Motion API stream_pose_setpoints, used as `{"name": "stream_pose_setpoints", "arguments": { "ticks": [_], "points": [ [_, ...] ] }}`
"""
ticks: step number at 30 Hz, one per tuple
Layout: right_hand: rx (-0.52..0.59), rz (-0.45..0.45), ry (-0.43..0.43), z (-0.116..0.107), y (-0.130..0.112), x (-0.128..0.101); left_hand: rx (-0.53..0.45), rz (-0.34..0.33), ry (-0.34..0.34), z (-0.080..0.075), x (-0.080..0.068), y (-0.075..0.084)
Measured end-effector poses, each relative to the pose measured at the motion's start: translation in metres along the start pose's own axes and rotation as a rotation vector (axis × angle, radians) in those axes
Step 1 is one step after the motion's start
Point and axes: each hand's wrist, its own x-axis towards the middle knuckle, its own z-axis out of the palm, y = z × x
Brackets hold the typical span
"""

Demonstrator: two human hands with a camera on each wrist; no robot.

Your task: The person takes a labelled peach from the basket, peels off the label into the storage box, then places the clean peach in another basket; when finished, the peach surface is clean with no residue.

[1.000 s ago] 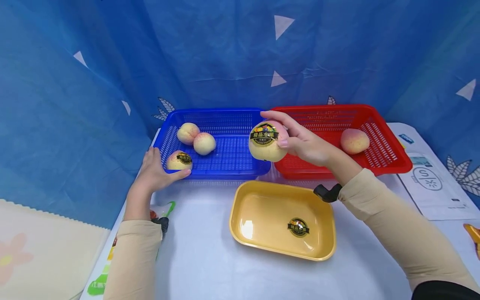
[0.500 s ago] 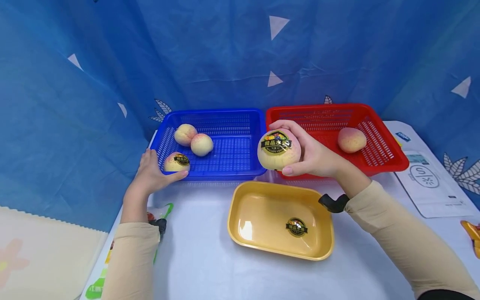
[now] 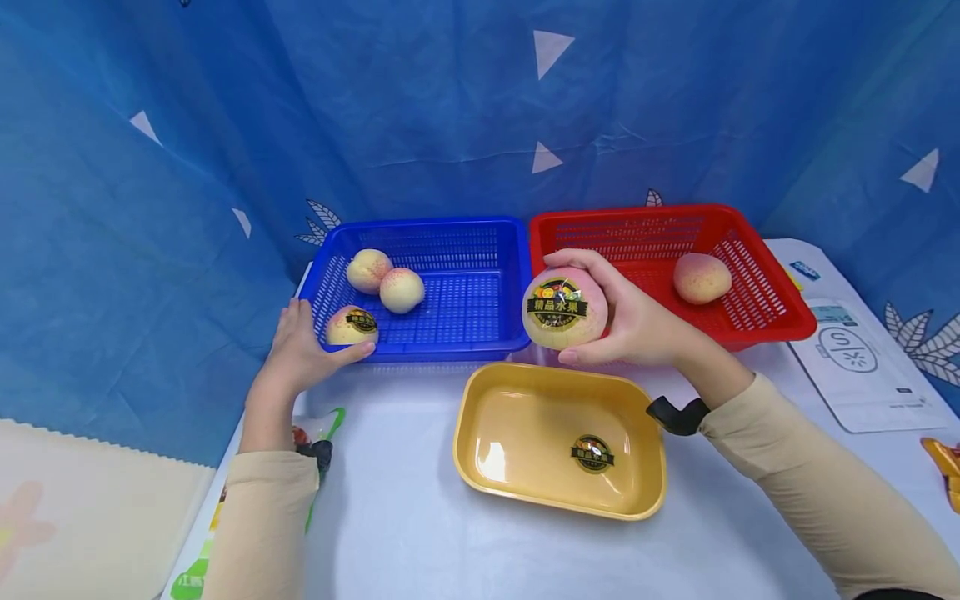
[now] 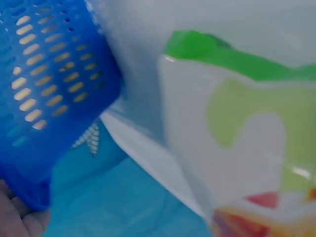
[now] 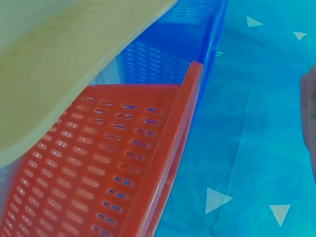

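Note:
My right hand [image 3: 630, 312] grips a peach [image 3: 565, 307] whose black-and-gold sticker faces the camera. In the head view, hand and peach overlap the red basket's front left corner, just beyond the yellow tray [image 3: 525, 496]. Another round sticker [image 3: 592, 454] shows in that tray. My left hand [image 3: 296, 354] holds the rim of the blue basket [image 3: 465, 343] at its front left corner, and its fingers [image 4: 34, 224] show at that rim in the left wrist view. Inside the blue basket lie a stickered peach [image 3: 352, 326] near the thumb and two peaches [image 3: 402, 290] touching each other.
The red basket [image 3: 772, 329] stands right of the blue one with one peach [image 3: 702, 278] in it. A white pouch [image 3: 862, 367] lies at the right, an orange wrapper [image 3: 943, 467] nearer. A green-edged plastic bag [image 4: 237, 128] lies by my left forearm. A blue curtain [image 3: 450, 100] hangs behind.
My right hand has moved slightly right and nearer to me with the peach, from the gap between the baskets toward the yellow tray. The left hand keeps its hold on the blue basket.

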Motion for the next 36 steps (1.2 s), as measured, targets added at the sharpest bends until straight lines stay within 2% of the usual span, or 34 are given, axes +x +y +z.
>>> {"name": "stream_pose_setpoints", "arguments": {
  "ticks": [4, 8, 11, 14, 18, 22, 25, 31, 36],
  "points": [
    [-0.023, -0.028, 0.005, 0.001, 0.002, -0.001, 0.021, 0.077, 0.083, -0.002, -0.012, 0.02],
    [-0.019, -0.044, 0.003, 0.003, 0.004, -0.004, -0.006, 0.191, 0.224, 0.001, -0.03, 0.057],
    [-0.016, -0.052, 0.005, 0.005, 0.005, -0.006, -0.069, 0.325, 0.317, 0.01, -0.044, 0.087],
    [-0.014, -0.059, 0.009, 0.007, 0.005, -0.007, -0.178, 0.471, 0.33, 0.021, -0.058, 0.114],
    [-0.034, -0.064, 0.008, 0.008, 0.007, -0.01, -0.331, 0.594, 0.25, 0.035, -0.072, 0.144],
    [-0.063, -0.045, 0.004, 0.01, 0.009, -0.013, -0.444, 0.632, 0.155, 0.048, -0.078, 0.163],
    [-0.059, -0.029, -0.004, 0.012, 0.01, -0.014, -0.492, 0.645, 0.122, 0.056, -0.079, 0.172],
    [-0.1, -0.049, -0.006, 0.014, 0.017, -0.014, -0.525, 0.66, 0.15, 0.069, -0.079, 0.182],
    [-0.163, -0.085, 0.003, 0.016, 0.021, -0.014, -0.561, 0.644, 0.181, 0.076, -0.079, 0.186]
  ]
}}
